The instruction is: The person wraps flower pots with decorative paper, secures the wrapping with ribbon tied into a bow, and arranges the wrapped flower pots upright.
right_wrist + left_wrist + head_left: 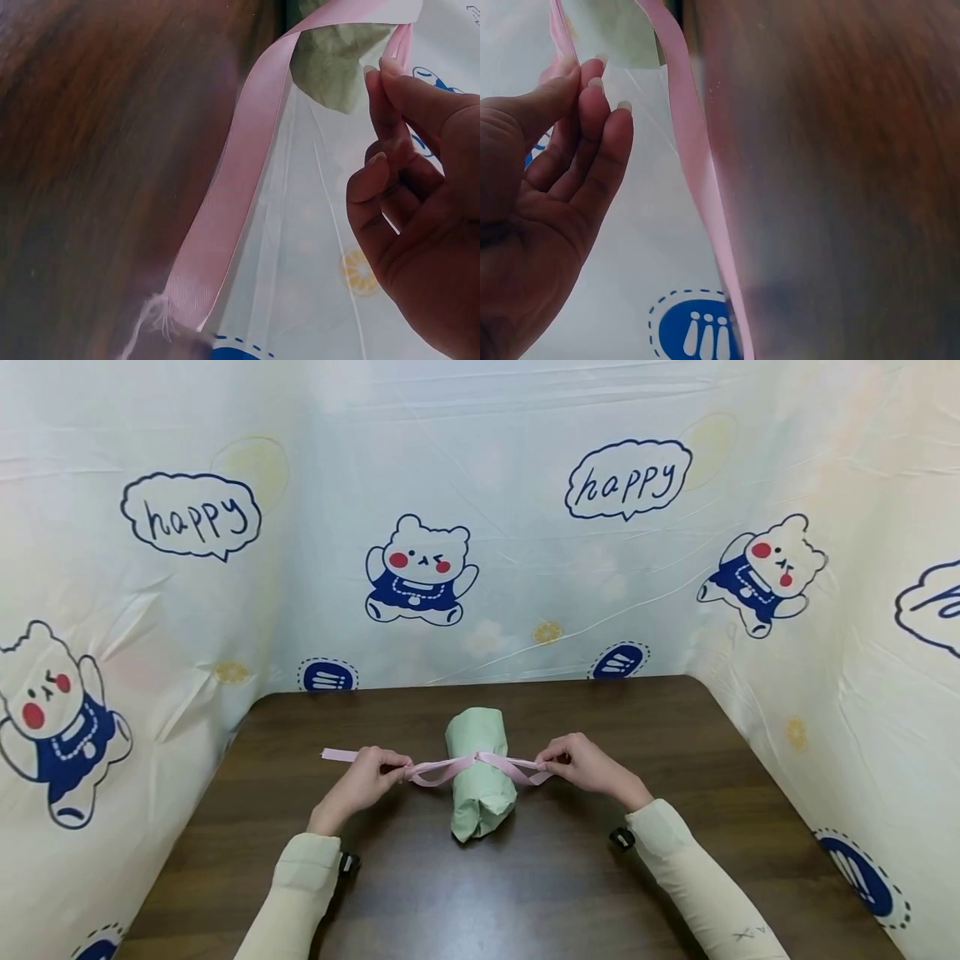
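Note:
A bundle wrapped in pale green paper (pixel 480 806) lies lengthwise on the dark wooden table, its near end crumpled. Around its middle runs a pink ribbon (pixel 504 763), with a loop out to each side. To the bundle's left, my left hand (pixel 363 785) pinches the ribbon between thumb and fingers; one tail sticks out past that hand. On the other side my right hand (pixel 596 768) pinches the right-hand loop. In the right wrist view a loose tail of ribbon (pixel 232 180) hangs with a frayed end. What the paper encloses is hidden.
The dark wooden table (pixel 465 910) spreads around the bundle. A pale curtain (pixel 517 568) printed with bears and "happy" bubbles encloses its back and sides. Both wrists carry a small black device (pixel 622 839) below light sleeves (pixel 292 893).

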`<state>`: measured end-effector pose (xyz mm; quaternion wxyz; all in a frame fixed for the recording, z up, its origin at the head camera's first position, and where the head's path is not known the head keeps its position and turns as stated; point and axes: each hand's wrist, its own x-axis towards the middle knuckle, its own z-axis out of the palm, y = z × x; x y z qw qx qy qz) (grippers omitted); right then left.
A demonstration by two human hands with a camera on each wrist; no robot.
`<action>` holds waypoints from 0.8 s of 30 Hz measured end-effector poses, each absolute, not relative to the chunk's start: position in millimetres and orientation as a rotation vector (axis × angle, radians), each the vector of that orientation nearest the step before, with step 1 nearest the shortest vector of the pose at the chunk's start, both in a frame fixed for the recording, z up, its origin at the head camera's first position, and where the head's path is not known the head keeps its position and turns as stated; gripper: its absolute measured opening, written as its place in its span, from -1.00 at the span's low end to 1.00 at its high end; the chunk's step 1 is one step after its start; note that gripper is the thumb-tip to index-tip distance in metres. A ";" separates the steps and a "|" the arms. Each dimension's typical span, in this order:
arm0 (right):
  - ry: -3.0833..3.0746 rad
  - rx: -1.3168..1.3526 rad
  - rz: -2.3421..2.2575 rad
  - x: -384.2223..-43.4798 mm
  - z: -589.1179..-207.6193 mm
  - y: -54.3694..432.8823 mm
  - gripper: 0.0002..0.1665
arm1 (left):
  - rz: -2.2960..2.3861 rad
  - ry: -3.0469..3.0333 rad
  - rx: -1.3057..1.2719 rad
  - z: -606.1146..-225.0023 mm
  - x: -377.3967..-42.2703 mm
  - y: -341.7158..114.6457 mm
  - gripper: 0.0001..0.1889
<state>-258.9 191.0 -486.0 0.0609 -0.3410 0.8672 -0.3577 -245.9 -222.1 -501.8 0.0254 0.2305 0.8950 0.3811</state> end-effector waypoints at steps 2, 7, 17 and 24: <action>2.611 -1.039 -1.088 -259.0 -485.0 191.2 -0.87 | 1.176 2.760 0.715 -501.9 -245.4 -223.3 -0.92; 2.598 -1.051 -1.079 -258.8 -482.4 192.3 -0.86 | 1.186 2.742 0.725 -501.6 -244.6 -224.7 -0.93; 2.591 -0.976 -1.066 -257.8 -481.9 192.3 -0.87 | 1.147 2.669 0.778 -496.4 -241.9 -219.1 -0.92; 2.559 -0.925 -1.093 -254.9 -482.6 181.3 -0.71 | 1.208 2.640 0.809 -490.9 -235.7 -209.4 -0.69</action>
